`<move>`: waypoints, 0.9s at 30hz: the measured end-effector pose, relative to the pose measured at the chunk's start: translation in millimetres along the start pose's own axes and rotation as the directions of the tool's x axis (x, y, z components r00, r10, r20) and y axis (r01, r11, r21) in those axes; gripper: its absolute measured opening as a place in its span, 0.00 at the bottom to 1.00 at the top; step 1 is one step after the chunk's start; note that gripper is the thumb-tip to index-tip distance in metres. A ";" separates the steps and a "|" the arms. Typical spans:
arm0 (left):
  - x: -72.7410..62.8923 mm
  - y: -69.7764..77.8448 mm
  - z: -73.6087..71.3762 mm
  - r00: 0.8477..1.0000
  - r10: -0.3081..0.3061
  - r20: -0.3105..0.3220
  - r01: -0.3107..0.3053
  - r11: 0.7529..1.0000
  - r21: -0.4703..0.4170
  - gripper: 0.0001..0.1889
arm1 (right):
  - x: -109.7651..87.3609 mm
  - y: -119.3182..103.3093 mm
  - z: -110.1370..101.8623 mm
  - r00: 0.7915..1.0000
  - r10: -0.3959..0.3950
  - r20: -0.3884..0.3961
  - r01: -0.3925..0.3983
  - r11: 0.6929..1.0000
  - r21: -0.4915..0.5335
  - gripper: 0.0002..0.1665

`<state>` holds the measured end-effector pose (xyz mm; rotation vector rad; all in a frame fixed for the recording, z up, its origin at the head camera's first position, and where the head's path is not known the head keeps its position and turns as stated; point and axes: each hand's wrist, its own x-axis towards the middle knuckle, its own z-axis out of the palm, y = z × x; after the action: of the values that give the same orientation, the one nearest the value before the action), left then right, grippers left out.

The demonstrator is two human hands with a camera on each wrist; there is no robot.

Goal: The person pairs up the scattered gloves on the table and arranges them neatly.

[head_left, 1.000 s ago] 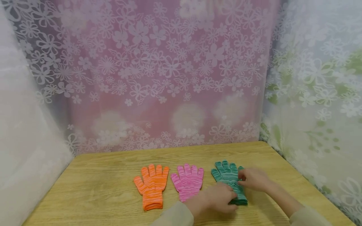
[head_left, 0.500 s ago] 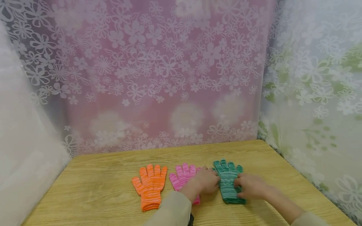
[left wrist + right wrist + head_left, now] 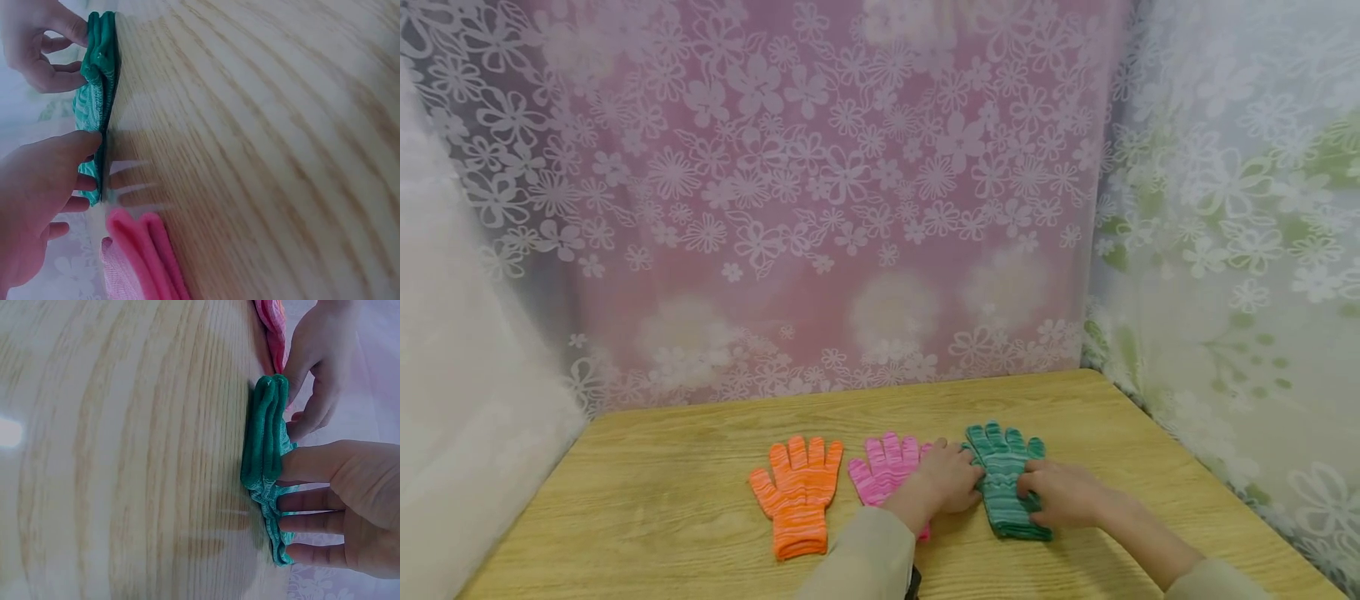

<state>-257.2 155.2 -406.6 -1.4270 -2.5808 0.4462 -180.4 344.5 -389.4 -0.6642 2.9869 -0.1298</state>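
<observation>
A green striped knit glove [image 3: 1006,483] lies flat on the table, fingers away from me and cuff toward me. At its left edge my left hand [image 3: 946,479] touches the thumb side with relaxed fingers. My right hand [image 3: 1063,493] is at the opposite edge, fingertips resting on the glove near the cuff. In the right wrist view the right fingers [image 3: 315,523] reach fairly straight to the glove, whose cuff [image 3: 265,434] shows doubled folds. Partly hidden under my left forearm is a pink striped glove [image 3: 883,467]. An orange striped glove [image 3: 801,496] lies farther left.
The wood-grain table [image 3: 647,500] carries all the gloves in a row. Behind it hangs a pink flowered curtain [image 3: 850,208]. A white and green flowered curtain [image 3: 1247,250] borders the right side, and a pale sheet [image 3: 482,375] the left.
My left hand has gone from the green glove's cuff up and left to its thumb side, covering part of the pink glove. The right hand has shifted slightly toward the cuff.
</observation>
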 end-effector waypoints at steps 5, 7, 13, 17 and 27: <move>2.6 -4.3 -1.4 0.998 -0.069 -0.008 0.069 0.997 -0.038 0.16 | 1.3 0.7 0.9 1.000 -0.019 0.010 0.019 1.000 0.014 0.11; 4.3 -6.4 -1.0 0.996 -0.090 0.001 0.090 0.995 -0.047 0.15 | 1.3 -0.8 0.2 1.000 -0.012 0.025 0.011 1.000 0.027 0.11; 8.7 -9.8 -0.2 0.994 -0.108 0.024 0.109 0.993 -0.041 0.13 | 1.7 -1.4 -1.8 0.999 -0.003 0.036 0.002 0.999 0.040 0.11; 11.6 -10.6 3.2 0.992 -0.127 0.023 0.128 0.991 -0.036 0.12 | 2.9 -2.1 -1.6 0.999 0.020 0.051 -0.023 0.998 0.051 0.11; 15.2 -9.5 9.9 0.993 -0.116 -0.013 0.116 0.993 -0.032 0.08 | 3.9 -3.8 -2.2 0.997 0.025 0.067 -0.030 0.997 0.069 0.11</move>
<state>-275.7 161.4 -412.8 -1.2758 -2.6521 0.3790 -182.5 339.5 -387.1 -0.6078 2.9119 -0.2060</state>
